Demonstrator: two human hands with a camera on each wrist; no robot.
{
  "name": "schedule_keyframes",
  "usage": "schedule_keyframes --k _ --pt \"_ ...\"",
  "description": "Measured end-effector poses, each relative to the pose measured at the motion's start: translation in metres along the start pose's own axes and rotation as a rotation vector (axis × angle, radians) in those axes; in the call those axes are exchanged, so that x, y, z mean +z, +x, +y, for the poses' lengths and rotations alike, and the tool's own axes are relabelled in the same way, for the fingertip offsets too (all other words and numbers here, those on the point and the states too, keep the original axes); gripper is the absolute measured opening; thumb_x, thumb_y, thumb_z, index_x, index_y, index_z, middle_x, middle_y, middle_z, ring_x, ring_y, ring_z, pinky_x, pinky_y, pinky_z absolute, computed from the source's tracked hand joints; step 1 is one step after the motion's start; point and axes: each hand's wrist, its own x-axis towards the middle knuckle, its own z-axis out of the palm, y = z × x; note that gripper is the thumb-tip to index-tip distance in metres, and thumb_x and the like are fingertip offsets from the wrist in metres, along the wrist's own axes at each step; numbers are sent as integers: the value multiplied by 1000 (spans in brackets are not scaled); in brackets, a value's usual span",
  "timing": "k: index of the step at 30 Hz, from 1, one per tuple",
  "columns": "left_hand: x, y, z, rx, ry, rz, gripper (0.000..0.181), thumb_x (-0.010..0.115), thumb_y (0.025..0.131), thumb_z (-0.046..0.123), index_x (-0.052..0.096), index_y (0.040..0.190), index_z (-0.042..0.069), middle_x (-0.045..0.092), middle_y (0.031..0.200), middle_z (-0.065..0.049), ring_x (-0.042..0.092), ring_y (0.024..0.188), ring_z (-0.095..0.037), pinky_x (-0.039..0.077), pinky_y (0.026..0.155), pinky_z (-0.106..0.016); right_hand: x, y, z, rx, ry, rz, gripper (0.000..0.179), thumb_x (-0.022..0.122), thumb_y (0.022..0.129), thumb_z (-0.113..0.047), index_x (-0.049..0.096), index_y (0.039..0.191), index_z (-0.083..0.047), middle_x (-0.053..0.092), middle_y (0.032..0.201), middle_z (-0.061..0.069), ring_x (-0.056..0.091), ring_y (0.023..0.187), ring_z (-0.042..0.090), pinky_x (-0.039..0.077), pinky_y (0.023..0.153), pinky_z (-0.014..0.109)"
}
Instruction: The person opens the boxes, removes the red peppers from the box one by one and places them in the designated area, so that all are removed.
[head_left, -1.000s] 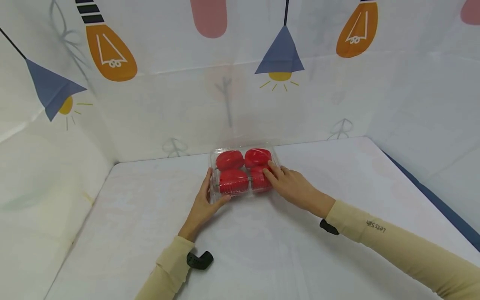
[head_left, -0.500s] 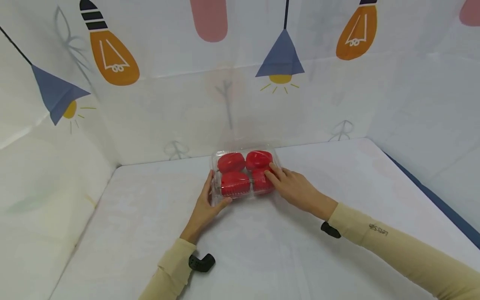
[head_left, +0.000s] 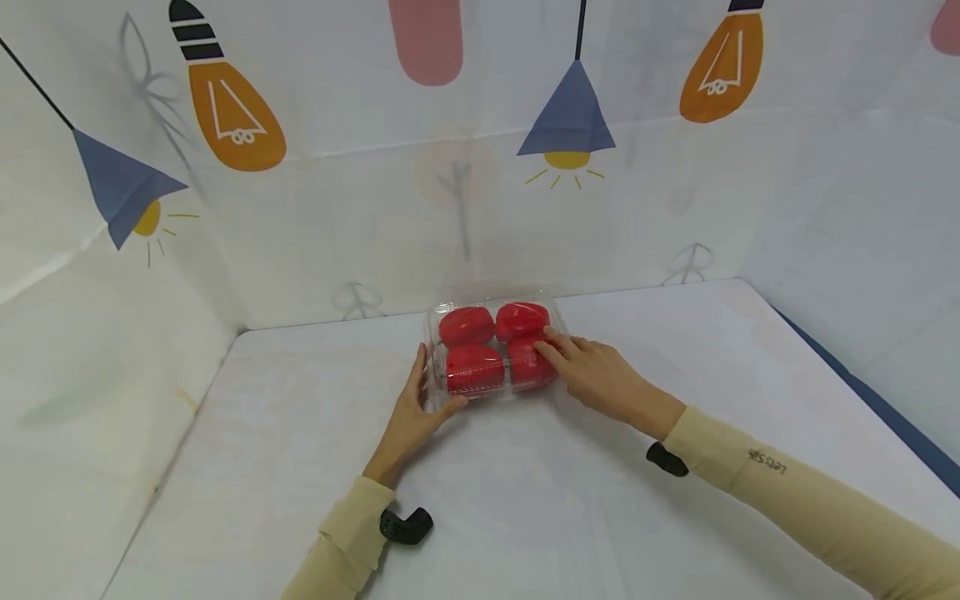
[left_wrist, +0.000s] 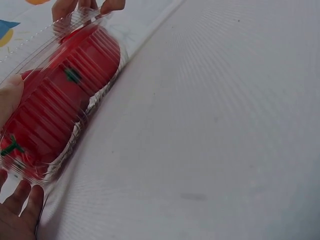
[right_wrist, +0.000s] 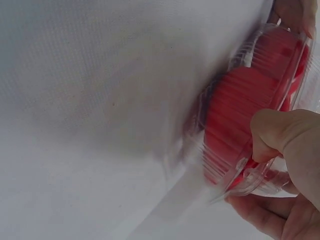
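A clear plastic clamshell box (head_left: 432, 327) sits at the back of the white table, holding several red tomato-like fruits (head_left: 467, 326). Green stalks (left_wrist: 71, 75) show on them in the left wrist view. My left hand (head_left: 408, 421) grips the box's left end, thumb at the front and fingers along the side. At the right end, my right hand (head_left: 603, 382) pinches the box's edge. The right wrist view shows that hand's thumb (right_wrist: 275, 130) over the rim and fingers (right_wrist: 260, 212) beneath it. Parts of the left fingers are hidden behind the box.
Right behind the box rises a white cloth wall (head_left: 337, 225) printed with lamps and bulbs. More cloth hangs at the left and right sides. The white table (head_left: 510, 500) stretches in front, and each wrist wears a black device (head_left: 406, 527).
The whole scene has shifted slightly down and right in the head view. Both hands keep their places on the box.
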Motion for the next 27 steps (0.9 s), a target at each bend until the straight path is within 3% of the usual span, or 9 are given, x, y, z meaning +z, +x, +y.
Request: schedule_keyframes --k 4,8,11,16,20,22,27 --pt "1 1 -5 16 3 13 103 75 79 37 3 152 34 15 158 9 23 145 -26 29 113 -47 0 -1 4 13 35 -1 69 77 75 -13 45 136 -8 48 139 16 60 112 33 56 85 42" --pt "-3 -6 17 -12 -22 -11 101 75 80 31 4 153 27 14 159 5 22 145 -27 27 115 -45 -2 -3 8 33 87 10 69 75 76 -10 43 137 -10 46 142 15 58 114 32 54 87 43" --pt "-6 -12 34 -38 -40 -42 99 73 82 25 4 153 20 12 160 1 20 145 -28 27 115 -45 -4 -5 10 34 117 52 69 75 75 -11 43 136 -12 47 141 14 62 107 29 55 85 42" --pt "-7 -13 36 -61 -42 -54 98 72 83 27 4 153 22 11 160 1 28 142 -30 31 113 -44 -4 -4 16 13 175 151 64 70 77 -16 46 136 -13 52 137 11 64 79 17 55 73 33" --pt "-7 -13 35 -59 -51 -59 99 72 83 26 3 153 22 10 160 0 34 138 -33 32 112 -44 -4 -6 20 25 275 201 59 68 80 -16 48 136 -13 50 138 10 63 77 16 53 61 25" --pt "-7 -12 35 -51 -53 -62 99 72 83 26 2 153 21 10 160 0 32 140 -32 32 112 -44 -3 -7 23 35 324 218 58 68 82 -15 47 136 -12 47 140 10 60 67 15 49 55 21" --pt "-8 -12 35 -49 -56 -55 97 72 83 26 6 153 20 15 159 -3 28 142 -31 33 111 -45 -4 -6 29 69 422 296 57 67 85 -15 44 137 -11 42 143 8 62 62 12 54 59 24"
